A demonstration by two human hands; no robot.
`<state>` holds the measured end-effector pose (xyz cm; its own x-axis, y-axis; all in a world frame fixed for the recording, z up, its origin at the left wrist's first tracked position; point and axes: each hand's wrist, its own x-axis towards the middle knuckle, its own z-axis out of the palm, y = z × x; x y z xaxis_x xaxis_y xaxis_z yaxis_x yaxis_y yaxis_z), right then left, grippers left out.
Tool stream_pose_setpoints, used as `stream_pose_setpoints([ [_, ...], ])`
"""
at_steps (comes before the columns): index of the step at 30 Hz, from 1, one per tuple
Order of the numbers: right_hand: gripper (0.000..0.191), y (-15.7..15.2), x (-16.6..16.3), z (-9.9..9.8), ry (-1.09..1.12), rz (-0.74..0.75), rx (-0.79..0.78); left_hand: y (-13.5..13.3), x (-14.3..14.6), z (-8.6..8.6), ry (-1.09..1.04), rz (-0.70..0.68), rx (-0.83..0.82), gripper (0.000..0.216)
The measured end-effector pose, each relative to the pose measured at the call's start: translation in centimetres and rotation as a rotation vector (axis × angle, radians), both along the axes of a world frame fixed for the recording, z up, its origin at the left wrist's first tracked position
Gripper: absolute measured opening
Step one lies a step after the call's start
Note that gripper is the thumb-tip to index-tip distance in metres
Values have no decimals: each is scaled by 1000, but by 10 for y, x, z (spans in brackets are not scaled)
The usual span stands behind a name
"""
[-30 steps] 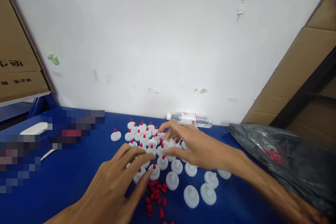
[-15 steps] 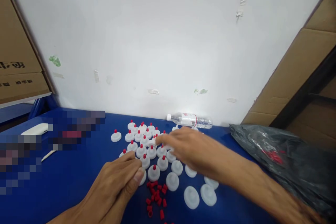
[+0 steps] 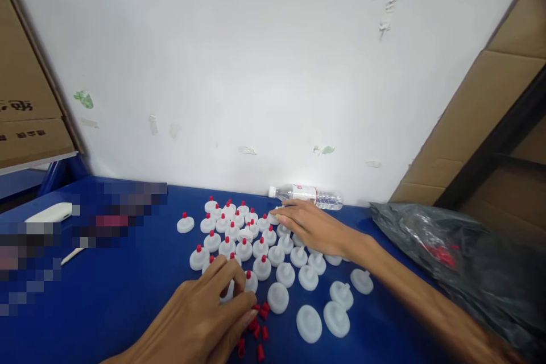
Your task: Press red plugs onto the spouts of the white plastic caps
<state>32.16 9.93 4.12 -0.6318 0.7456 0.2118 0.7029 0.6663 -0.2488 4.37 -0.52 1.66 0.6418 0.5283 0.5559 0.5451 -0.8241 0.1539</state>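
My left hand (image 3: 213,307) is at the near edge of the loose red caps (image 3: 264,333), its fingers curled and thumb and fingertips closed at a red cap (image 3: 256,307). The fingers partly hide the pile. Farther back, my right hand (image 3: 313,226) reaches across the table, thumb and fingers at the rim of a white round lid (image 3: 273,217). Many white lids with red-capped spouts (image 3: 261,268) stand upright in a cluster between the hands. Bare-spouted white lids (image 3: 307,277) lie to the right, below my right forearm; one lid (image 3: 309,324) lies nearest me.
A clear plastic bottle (image 3: 328,199) lies against the white wall behind the lids. A dark plastic bag (image 3: 426,239) with something red inside rests at right. Cardboard (image 3: 447,131) stands beyond it, and a carton (image 3: 34,96) at left. A white device (image 3: 50,212) lies on the blue table (image 3: 140,273).
My left hand has shifted right and down onto the red caps. The right hand has moved back and right, from the capped lids to a lid near the bottle, uncovering several bare-spouted lids.
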Motion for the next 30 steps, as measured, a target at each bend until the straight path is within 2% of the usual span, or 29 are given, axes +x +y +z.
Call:
stream_pose_setpoints([
  [9, 53, -2, 0, 5, -41, 3, 22, -2, 0, 1, 85, -34, -28, 23],
  [13, 52, 0, 2, 5, -44, 20, 60, 3, 0, -7, 99, -57, 21, 25],
  [21, 53, 2, 3, 9, -28, 35, 83, 20, 2, -28, -28, -233, 85, 24],
  [25, 51, -2, 0, 16, -21, 42, 87, 24, 2, -35, -15, -224, 161, 9],
  [30, 37, -10, -6, 22, 10, 36, 82, 25, 0, -38, 50, -221, 187, 9],
])
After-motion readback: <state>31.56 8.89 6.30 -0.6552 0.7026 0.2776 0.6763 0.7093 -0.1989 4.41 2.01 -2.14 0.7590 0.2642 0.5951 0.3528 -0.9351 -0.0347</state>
